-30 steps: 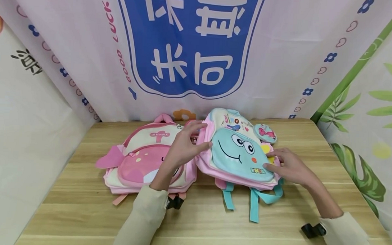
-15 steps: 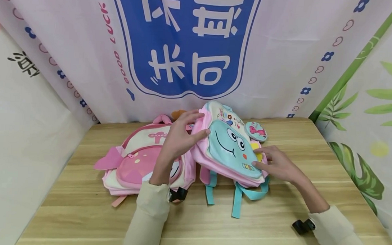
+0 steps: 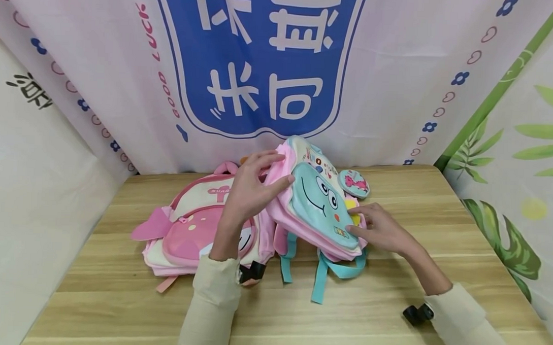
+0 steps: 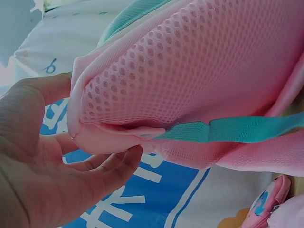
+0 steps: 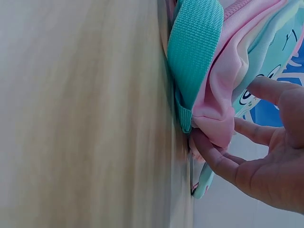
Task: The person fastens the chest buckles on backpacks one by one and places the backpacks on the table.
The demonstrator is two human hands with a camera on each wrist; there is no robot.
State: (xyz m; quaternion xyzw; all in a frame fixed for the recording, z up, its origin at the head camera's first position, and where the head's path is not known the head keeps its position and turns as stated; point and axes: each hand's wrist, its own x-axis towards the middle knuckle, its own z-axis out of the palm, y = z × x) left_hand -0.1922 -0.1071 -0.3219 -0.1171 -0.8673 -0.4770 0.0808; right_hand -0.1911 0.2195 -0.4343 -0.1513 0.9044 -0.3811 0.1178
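A child's dinosaur backpack (image 3: 316, 204), pink and cream with a teal face pocket, tilts with its left side raised. My left hand (image 3: 250, 189) grips that raised side, thumb towards the front and fingers round the edge; the left wrist view shows its pink mesh back (image 4: 161, 71). At the lower right, my right hand (image 3: 386, 229) holds the side, and in the right wrist view its fingers (image 5: 221, 161) curl round the pink corner. Teal straps (image 3: 320, 278) trail onto the table. A pink shark backpack (image 3: 192, 233) lies to the left, partly hidden behind my left forearm.
The wooden tabletop (image 3: 326, 329) meets a printed cloth backdrop (image 3: 389, 95) just behind the bags. More printed cloth stands on the left and right. A round dinosaur pouch (image 3: 355, 183) hangs at the dinosaur backpack's right side.
Both hands have carried the dinosaur backpack leftward, closer to the shark backpack. Its left side has risen and its front has turned more to the right. The shark backpack has stayed in place.
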